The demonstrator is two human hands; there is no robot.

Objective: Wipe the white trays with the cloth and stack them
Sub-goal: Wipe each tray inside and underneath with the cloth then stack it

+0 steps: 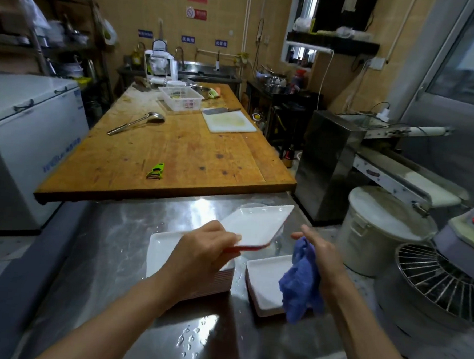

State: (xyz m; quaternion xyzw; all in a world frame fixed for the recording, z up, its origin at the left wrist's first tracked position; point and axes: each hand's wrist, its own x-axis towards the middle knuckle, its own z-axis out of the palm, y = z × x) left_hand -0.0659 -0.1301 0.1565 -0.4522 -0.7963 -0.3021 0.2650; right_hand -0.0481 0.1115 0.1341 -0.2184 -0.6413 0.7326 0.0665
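Head view, our left hand (202, 249) pinching a tilted white tray (258, 226) by its edge, our right hand (318, 252) clutching the blue cloth (298, 285)

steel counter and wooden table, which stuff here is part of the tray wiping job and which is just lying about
Job: lifted white tray, left hand, blue cloth, right hand, left tray stack, right tray stack.

Lying about: green peeler, ladle, cutting board, white basket.

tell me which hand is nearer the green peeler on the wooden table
Left. The left hand, holding a white tray, is below the green peeler; the right hand with the blue cloth is farther right.
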